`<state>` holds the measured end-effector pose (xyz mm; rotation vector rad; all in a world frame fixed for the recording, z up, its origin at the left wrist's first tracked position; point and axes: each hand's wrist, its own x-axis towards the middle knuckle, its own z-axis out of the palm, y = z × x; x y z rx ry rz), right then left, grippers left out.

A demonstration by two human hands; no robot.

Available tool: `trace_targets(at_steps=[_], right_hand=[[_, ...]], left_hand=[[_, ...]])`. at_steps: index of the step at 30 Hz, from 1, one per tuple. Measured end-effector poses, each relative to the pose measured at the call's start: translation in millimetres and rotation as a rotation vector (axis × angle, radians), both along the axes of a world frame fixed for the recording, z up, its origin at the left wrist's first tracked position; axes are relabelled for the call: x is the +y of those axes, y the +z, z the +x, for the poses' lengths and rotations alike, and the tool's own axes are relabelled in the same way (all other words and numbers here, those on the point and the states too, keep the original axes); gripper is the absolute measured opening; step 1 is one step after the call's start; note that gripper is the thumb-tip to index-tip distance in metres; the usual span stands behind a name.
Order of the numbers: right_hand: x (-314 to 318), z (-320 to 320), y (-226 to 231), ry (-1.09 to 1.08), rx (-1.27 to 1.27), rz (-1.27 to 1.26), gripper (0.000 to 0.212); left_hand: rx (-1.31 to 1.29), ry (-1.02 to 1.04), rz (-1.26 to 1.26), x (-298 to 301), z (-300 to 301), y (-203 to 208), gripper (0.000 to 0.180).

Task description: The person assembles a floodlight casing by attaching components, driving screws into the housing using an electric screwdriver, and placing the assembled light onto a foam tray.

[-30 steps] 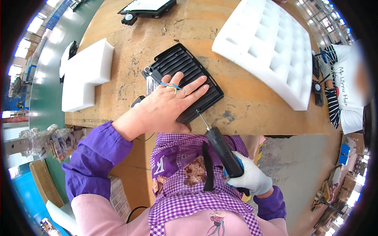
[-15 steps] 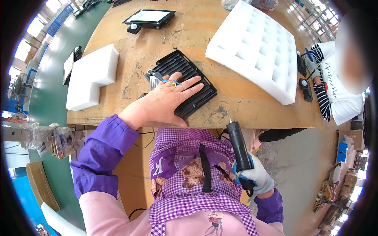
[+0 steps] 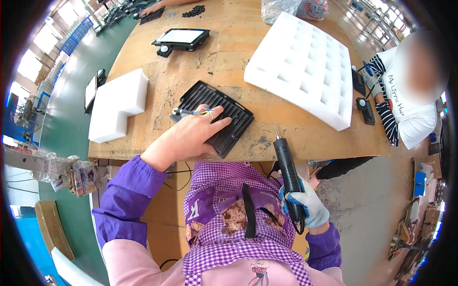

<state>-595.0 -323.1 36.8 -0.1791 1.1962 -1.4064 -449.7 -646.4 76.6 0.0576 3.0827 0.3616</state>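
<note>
A black finned lamp housing (image 3: pixel 231 106) lies fins up near the table's front edge. Across it lies my bare left hand (image 3: pixel 198 128), fingers bent over the fins and thumb by the near edge, gripping it. Thin blue and yellow wires (image 3: pixel 204 111) cross my fingers; whatever is under the palm is hidden. My gloved right hand (image 3: pixel 305 204) is closed round a black electric screwdriver (image 3: pixel 286 164) at the front of the table. Its bit points up and away, apart from the housing.
A white foam block (image 3: pixel 117 105) stands left, a large foam tray with pockets (image 3: pixel 305 66) right. A floodlight with a sensor (image 3: pixel 181 39) lies farther back. At the right, a co-worker (image 3: pixel 405 95) handles black parts; another person's hand (image 3: pixel 151 8) shows at the far left.
The housing has turned and shifted left and nearer under my left hand, whose fingers have drawn in from a wider spread. The screwdriver stays in my right hand. The whole view has shifted slightly.
</note>
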Motion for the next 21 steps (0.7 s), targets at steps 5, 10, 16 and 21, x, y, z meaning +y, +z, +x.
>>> trace_targets(at_steps=[5,10,16,21], right_hand=[[-16,-20,14,0.194,0.411,0.111,0.065],[-52,-51,52,0.397,1.022,0.208,0.070],[-99,-105,53,0.551,1.247,0.120,0.057],[-113,-110,48,0.592,1.217,0.231,0.056]], left_hand=[[0.027,0.297,-0.107,17,6,-6,0.077],[0.047,0.586,-0.170,18,-13,-2,0.056],[0.350,0.529,0.068,16,-12,12,0.034],[0.460,0.665,0.316,-10,38,28,0.032]])
